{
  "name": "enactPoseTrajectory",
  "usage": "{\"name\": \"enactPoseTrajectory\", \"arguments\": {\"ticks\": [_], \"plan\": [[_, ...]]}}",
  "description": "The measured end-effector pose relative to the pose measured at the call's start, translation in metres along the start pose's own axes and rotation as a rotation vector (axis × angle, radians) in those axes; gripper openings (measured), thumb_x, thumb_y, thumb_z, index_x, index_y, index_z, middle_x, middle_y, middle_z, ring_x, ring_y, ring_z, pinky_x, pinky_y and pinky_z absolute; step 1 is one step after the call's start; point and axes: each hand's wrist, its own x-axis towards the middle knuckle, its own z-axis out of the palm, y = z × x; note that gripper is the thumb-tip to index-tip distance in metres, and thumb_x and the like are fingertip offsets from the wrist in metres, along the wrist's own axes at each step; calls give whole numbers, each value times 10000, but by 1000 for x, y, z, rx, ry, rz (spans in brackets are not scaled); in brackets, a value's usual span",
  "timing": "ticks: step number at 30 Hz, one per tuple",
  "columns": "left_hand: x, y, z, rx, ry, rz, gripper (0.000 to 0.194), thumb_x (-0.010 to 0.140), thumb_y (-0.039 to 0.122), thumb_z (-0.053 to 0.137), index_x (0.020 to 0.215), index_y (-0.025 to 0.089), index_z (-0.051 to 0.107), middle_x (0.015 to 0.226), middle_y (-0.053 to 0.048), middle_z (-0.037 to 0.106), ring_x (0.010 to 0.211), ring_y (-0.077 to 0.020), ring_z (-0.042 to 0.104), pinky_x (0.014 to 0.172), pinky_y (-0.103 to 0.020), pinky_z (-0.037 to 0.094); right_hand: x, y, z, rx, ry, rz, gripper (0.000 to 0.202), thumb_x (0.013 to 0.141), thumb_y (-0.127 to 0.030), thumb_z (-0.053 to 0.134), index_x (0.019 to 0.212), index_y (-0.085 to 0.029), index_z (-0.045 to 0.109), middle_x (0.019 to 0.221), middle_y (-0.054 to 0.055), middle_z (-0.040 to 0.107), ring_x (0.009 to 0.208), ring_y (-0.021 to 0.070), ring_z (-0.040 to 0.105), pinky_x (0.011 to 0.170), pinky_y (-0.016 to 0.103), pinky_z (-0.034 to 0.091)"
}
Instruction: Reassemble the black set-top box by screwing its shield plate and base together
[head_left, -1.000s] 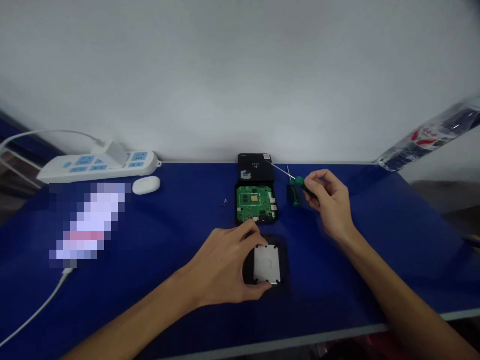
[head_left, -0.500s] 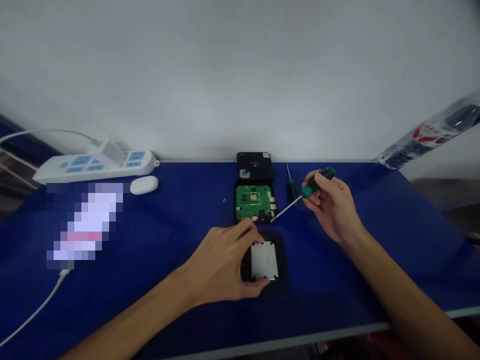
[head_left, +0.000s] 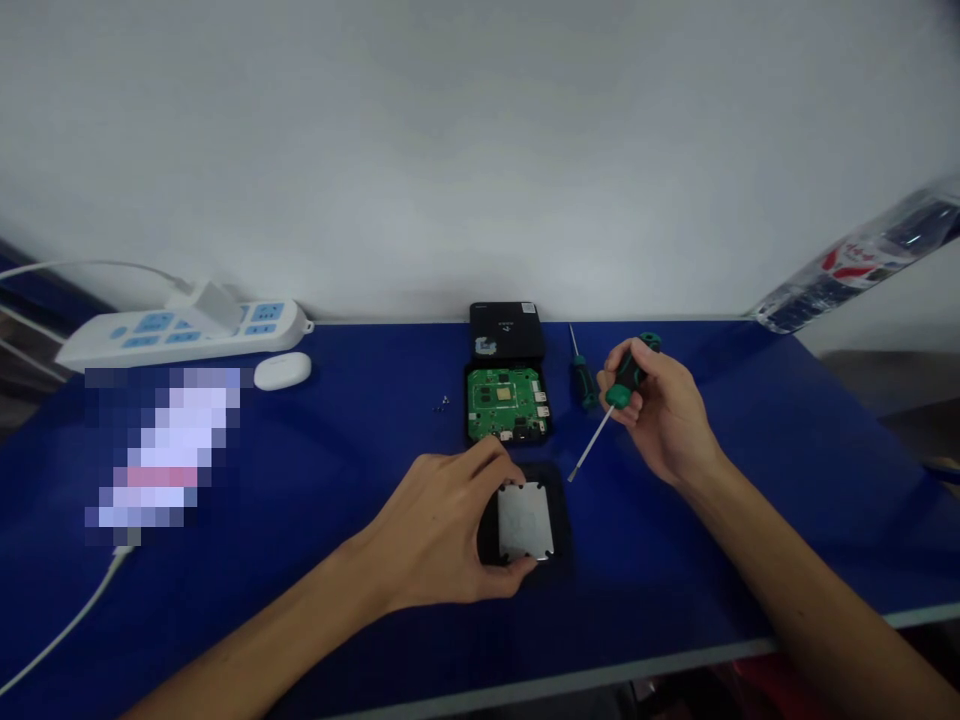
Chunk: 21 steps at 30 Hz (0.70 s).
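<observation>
Gripping the black casing point(head_left: 559, 500) by its edges, the left hand point(head_left: 442, 535) steadies it while the right hand point(head_left: 660, 415), closed round 1 screwdriver point(head_left: 604, 425), angles the shaft down-left toward it.

black square shell point(head_left: 561, 520) lying flat on the blue table point(head_left: 337, 480), open side up, a pale grey metal plate point(head_left: 526, 520) seated inside it with notched corners. the left hand point(head_left: 442, 530) grips this shell from its left side, fingertips on the far edge and thumb on the near edge. the screwdriver point(head_left: 611, 410), green and black handle with a thin bright shaft, is pinched in the right hand point(head_left: 660, 410); it tilts, handle up and away, tip pointing down and left, hanging just off the shell's far right corner, not touching it as far as one can tell.
</observation>
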Motion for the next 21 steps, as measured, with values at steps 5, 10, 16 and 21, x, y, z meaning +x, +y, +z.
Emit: {"name": "enactPoseTrajectory", "arguments": {"ticks": [5, 10, 16, 21], "plan": [[-1, 2, -1, 39, 9, 10, 506, 784, 460, 848, 1189, 215, 668, 1160, -58, 739, 811, -237, 751, 642, -363, 510, 2, -1, -2, -34, 27, -6, 348, 973, -586, 719, 844, -264, 690, 589, -47, 378, 500, 157, 314, 461, 308, 268], [0, 4, -9, 57, 35, 35, 624, 794, 570, 838, 1270, 198, 683, 1104, -67, 757, 798, -260, 761, 633, -379, 525, 4, -7, -8, -9, 67, -37, 195, 921, -440, 665, 943, -257, 729, 717, 18, 590, 576, 183, 476, 496, 317, 358], [0, -3, -15, -44, 57, -28, 302, 1036, 394, 649, 1280, 225, 703, 867, 30, 752, 522, -117, 641, 537, -273, 488, 13, -10, -16, -142, 171, -99, 184, 840, -330, 673, 1010, -261, 655, 1014, 75, 757, 738, 222, 643, 626, 356, 512], [-2, -5, -19, -142, 73, 64, 232, 1028, 252, 654, 1238, 267, 752, 924, 16, 730, 664, -123, 692, 614, -262, 559, 25, 8, -33, -335, 335, -147, 192, 859, -327, 648, 1032, -254, 605, 881, 28, 688, 622, 187, 582, 535, 319, 458]]}}
